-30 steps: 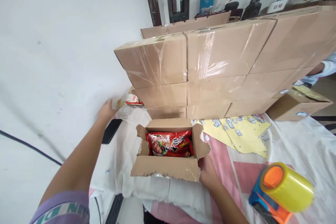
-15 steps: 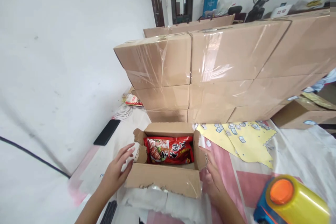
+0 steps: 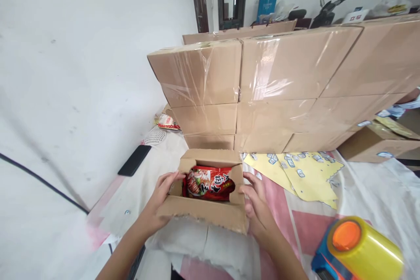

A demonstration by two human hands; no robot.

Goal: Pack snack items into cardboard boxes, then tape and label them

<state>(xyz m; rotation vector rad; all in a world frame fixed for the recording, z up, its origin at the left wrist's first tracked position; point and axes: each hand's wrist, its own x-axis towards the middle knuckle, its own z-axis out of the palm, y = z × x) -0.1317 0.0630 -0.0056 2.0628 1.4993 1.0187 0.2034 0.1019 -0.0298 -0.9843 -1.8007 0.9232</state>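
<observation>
A small open cardboard box (image 3: 203, 212) with ragged flap edges sits on the cloth-covered table in front of me. Inside lies a red food packet (image 3: 211, 182) printed with a picture and dark characters. Its two short end flaps are folded inward over the packet's ends, while the long near and far flaps stand open. My left hand (image 3: 160, 203) grips the box's left end, fingertips on that flap. At the opposite end, my right hand (image 3: 257, 208) is closed on the right flap and side, thumb and fingers bent against the cardboard.
Behind the box stands a wall of taped cartons (image 3: 272, 70). Yellow sheets with labels (image 3: 305, 175) lie to the right, beside an open carton (image 3: 377, 140). A yellow tape dispenser (image 3: 367, 245) is at front right. A black phone (image 3: 134, 160) rests near the left wall.
My left hand came back from beside the wall to the box's left end. Both end flaps have been folded inward over the packet. My right hand stayed at the right end.
</observation>
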